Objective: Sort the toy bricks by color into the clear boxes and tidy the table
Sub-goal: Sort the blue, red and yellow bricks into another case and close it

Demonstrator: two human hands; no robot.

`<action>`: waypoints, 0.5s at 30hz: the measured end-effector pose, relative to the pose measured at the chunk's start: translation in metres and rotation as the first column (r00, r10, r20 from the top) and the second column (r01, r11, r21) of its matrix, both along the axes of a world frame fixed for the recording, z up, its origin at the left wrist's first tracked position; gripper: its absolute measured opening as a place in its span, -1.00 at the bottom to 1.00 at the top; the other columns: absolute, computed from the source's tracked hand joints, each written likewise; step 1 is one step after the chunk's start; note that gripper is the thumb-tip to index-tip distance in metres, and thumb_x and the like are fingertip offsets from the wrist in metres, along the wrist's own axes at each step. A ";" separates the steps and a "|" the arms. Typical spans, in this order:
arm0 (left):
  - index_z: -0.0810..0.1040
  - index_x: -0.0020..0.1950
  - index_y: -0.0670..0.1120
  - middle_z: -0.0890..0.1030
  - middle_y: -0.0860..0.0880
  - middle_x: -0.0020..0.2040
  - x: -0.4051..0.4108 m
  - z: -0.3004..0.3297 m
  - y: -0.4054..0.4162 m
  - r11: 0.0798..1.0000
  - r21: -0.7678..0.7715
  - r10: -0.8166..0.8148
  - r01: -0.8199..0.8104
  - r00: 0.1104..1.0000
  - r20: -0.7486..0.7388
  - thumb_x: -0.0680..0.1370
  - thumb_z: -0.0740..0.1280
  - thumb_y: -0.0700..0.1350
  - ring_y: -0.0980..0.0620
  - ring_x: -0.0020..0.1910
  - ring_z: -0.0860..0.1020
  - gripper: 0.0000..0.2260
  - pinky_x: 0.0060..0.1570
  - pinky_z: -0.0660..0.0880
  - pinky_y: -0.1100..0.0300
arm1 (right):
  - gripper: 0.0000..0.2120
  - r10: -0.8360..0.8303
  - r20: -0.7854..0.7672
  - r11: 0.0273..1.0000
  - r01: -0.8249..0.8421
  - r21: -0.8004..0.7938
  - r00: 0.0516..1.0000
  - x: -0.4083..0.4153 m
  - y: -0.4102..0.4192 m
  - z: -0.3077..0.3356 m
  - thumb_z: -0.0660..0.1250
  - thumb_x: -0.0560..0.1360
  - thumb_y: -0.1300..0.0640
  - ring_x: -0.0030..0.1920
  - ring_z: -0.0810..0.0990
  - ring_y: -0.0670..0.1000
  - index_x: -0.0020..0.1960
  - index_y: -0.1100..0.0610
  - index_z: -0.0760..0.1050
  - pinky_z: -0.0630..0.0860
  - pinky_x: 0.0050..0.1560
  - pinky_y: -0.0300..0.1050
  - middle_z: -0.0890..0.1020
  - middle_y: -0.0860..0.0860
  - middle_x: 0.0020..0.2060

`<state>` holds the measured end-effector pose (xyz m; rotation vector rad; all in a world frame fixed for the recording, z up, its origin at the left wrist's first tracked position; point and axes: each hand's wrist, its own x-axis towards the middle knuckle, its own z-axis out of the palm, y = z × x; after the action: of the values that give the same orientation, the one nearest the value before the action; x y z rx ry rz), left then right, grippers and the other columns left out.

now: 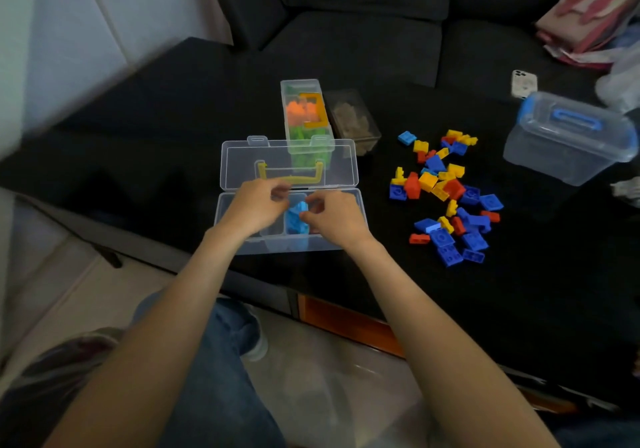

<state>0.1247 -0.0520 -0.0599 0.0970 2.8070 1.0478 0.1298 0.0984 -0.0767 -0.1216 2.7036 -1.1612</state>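
Black table point(173, 118), dark sofa point(346, 14) behind, pale floor point(329, 361)

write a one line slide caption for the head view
Both hands, left hand and right hand, over an open clear box holding light blue bricks; loose bricks wait on the black table.

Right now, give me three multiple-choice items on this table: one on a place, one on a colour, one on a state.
1. Where does the loose pile of toy bricks lie?
A. right of the open clear plastic box
B. inside it
C. on the sofa

2. What colour are the bricks in the open box's middle compartment?
A. green
B. light blue
C. red

3. How is the clear tub with the blue handle?
A. lid off
B. upside down
C. lid on

Key: 1 A, the pile sits on the black table right of the box; 2 B, light blue shows between the hands; 3 C, its lid sits on top.
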 end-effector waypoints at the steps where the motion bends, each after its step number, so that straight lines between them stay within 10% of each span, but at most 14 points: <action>1: 0.47 0.33 -0.10 0.56 -0.07 0.24 0.002 -0.001 0.000 1.000 -0.008 -0.008 0.008 1.000 -0.012 0.56 0.28 -0.21 0.03 0.19 0.52 -0.68 0.15 0.39 0.22 | -0.68 0.020 -0.015 0.999 -0.019 0.032 1.000 0.001 -0.001 0.002 0.36 0.50 0.10 0.05 0.61 0.03 0.23 0.14 0.52 0.56 0.12 0.02 0.62 0.08 0.08; 7: 0.56 0.20 -0.06 0.63 0.00 0.07 0.007 0.000 0.008 0.963 -0.163 -0.269 0.215 0.807 -0.525 0.56 0.28 -0.13 0.10 0.00 0.58 -0.77 -0.03 0.52 0.20 | -0.77 0.073 -0.312 0.995 -0.046 0.092 0.947 0.011 0.031 0.026 0.30 0.53 0.13 -0.03 0.59 -0.08 0.17 0.07 0.55 0.56 0.05 -0.12 0.64 -0.01 -0.02; 15: 0.53 0.23 -0.01 0.61 0.07 0.04 -0.064 0.010 0.123 0.900 -0.154 -0.431 0.407 0.785 -0.445 0.56 0.27 -0.13 0.14 0.03 0.54 -0.75 0.00 0.48 0.19 | -0.76 -0.094 -0.313 0.958 0.172 0.232 0.945 -0.011 0.177 0.021 0.28 0.55 0.11 -0.01 0.56 -0.14 0.20 0.05 0.53 0.47 -0.01 -0.24 0.63 -0.05 0.02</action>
<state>0.0608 0.0715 -0.0503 1.0594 2.9825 0.9352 0.1183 0.2757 -0.0556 -0.0808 3.1489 -0.8723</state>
